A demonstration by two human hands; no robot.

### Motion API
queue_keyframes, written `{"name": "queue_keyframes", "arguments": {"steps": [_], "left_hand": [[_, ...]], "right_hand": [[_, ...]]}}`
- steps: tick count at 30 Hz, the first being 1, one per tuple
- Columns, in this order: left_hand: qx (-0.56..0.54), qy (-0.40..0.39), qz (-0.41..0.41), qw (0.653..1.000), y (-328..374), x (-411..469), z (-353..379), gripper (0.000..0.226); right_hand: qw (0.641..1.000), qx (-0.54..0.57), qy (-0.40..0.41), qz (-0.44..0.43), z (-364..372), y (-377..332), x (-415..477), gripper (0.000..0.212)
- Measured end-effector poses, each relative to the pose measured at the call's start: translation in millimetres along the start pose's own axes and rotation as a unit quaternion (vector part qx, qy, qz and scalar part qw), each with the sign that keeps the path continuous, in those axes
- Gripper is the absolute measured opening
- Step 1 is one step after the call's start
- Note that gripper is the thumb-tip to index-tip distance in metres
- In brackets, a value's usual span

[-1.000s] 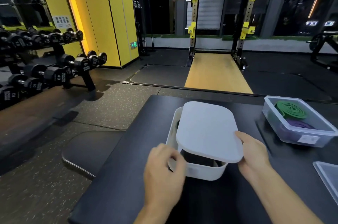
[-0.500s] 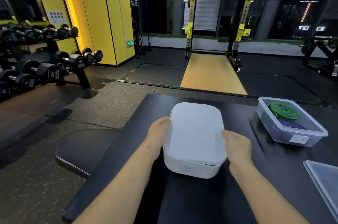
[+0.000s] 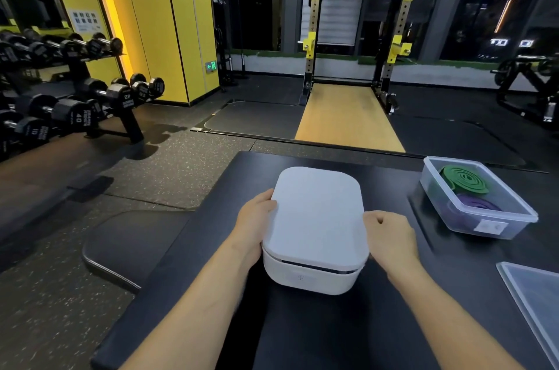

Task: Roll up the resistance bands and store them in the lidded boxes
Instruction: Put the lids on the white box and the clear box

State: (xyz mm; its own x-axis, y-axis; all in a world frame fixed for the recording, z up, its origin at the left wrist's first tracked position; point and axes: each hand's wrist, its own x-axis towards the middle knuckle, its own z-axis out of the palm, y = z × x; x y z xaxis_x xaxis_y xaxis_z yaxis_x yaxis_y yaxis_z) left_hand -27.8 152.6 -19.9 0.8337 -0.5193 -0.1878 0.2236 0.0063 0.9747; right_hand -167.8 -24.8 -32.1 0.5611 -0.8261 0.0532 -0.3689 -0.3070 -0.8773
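The white box (image 3: 308,280) sat in the middle of the table (image 3: 302,336), right in front of me, with its white lid (image 3: 317,212) laid on top. My left hand (image 3: 255,220) gripped the lid's left edge, thumb over the top and fingers down the side. My right hand (image 3: 390,238) was curled against the right edge, thumb and fingers pinching the rim. I could not tell how far those fingers reached under it.

I judged the box to be light, rigid plastic, smooth and a little slippery, so it would skid on the table if pushed from one side only. A dark slit showed along the near edge between lid and box, so the lid probably needed an even press at the corners. The two long sides were the sensible place to hold it.

Well to my right stood the clear box (image 3: 484,232), open, with a rolled green band (image 3: 464,180) and a purple band (image 3: 479,206) inside. Both looked soft and springy and likely to uncoil if jostled. Its clear lid (image 3: 532,297) lay flat near the table's right corner. Nothing stood between my hands and either box. A padded bench (image 3: 130,244) sat low on my left and a dumbbell rack (image 3: 75,109) beyond it, both well clear.
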Motion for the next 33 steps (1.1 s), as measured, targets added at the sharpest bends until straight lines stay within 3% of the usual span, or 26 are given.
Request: {"name": "queue_keyframes", "arguments": {"steps": [4,9,14,17,20,24,33], "left_hand": [[0.003,0.007,-0.002,1.000,-1.0,-0.8,-0.1,0.045],[0.015,0.002,-0.013,1.000,-3.4,-7.2,-1.3,0.049],[0.004,0.020,-0.069,0.997,-3.6,2.3,-4.4,0.019],[0.032,0.022,-0.064,0.997,1.5,13.2,-6.0,0.016],[0.103,-0.002,-0.022,0.994,7.5,26.4,-5.2,0.012],[0.227,-0.049,0.039,0.972,9.1,41.2,2.0,0.058],[0.280,-0.032,0.068,0.957,-1.9,60.4,0.5,0.045]], "right_hand": [[1.000,-0.003,-0.006,-0.013,-4.9,-5.7,1.7,0.029],[0.995,-0.087,-0.043,0.005,-4.1,1.1,-2.3,0.026],[0.993,-0.103,-0.060,0.012,-0.3,0.0,9.3,0.030],[0.992,-0.101,-0.072,0.003,4.8,-4.7,17.1,0.025],[0.992,-0.105,-0.073,-0.018,10.3,-14.1,24.3,0.044],[0.986,-0.124,-0.098,-0.046,18.8,-20.6,32.3,0.053],[0.971,-0.188,-0.146,-0.028,27.9,-15.5,48.6,0.047]]}}
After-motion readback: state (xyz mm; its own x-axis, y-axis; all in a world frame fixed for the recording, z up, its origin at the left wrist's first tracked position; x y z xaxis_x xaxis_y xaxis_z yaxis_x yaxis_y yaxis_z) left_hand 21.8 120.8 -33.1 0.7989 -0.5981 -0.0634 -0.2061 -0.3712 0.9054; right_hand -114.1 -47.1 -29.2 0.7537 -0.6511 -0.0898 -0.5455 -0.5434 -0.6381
